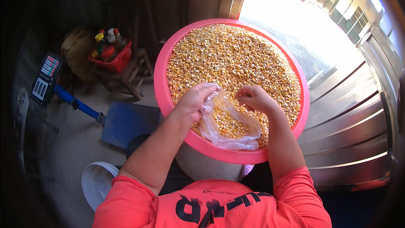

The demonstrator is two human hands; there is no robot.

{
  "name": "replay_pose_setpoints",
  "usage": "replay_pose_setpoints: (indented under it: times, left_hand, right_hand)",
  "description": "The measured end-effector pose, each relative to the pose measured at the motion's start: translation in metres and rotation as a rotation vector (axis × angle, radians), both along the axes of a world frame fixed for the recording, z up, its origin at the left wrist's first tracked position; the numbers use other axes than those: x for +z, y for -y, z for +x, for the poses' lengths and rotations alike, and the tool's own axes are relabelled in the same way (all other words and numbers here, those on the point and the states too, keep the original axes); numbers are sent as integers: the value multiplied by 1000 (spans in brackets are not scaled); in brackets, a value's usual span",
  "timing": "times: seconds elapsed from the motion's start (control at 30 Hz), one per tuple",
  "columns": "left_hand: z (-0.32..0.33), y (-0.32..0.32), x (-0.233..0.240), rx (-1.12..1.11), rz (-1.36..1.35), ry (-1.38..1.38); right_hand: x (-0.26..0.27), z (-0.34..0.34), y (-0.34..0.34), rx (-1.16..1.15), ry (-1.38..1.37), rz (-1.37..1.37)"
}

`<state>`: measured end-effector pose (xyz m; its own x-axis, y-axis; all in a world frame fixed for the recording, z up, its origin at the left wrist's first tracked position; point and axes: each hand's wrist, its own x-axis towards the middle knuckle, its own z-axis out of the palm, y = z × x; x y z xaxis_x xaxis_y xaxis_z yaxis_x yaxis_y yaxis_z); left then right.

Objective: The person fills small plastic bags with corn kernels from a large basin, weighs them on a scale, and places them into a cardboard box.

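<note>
A wide pink plastic basin [163, 69] full of dried corn kernels [227, 50] stands before me. Near its front rim a clear plastic bag [215, 133] lies on the corn, its mouth wide, with kernels inside. My left hand [194, 99] grips the bag's upper left edge between thumb and fingers. Just right of the bag, my right hand [254, 98] hovers over the corn with its fingers curled inward; whether it holds any kernels cannot be told.
On the left are a blue platform scale [131, 123] with its keypad display [46, 77], a red basket [121, 60] of bottles on a wooden stool [128, 80], and a white bucket [98, 182]. A shiny metal door [348, 126] stands at right, beside a bright doorway.
</note>
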<state>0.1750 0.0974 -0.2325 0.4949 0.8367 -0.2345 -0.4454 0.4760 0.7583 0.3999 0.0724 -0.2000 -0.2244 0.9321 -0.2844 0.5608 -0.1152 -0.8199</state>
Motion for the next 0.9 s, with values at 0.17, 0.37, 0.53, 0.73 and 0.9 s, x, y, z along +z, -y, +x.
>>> replay_pose_setpoints:
  times: [0.17,0.37,0.53,0.73,0.9]
  left_hand:
    - [6,7,14,92,-62,-29]
    - [-2,5,10,0,-61,5]
    - [1,6,13,6,-63,-20]
    - [2,4,11,-2,-26,-43]
    - [0,0,0,-53,-16,12]
  right_hand:
    - [17,-11,13,212,-455,-160]
    - [18,-25,17,416,-366,-241]
    - [16,-25,15,295,-464,-140]
    - [-2,-6,-3,-73,-372,107]
    - [-23,-2,-6,79,272,142]
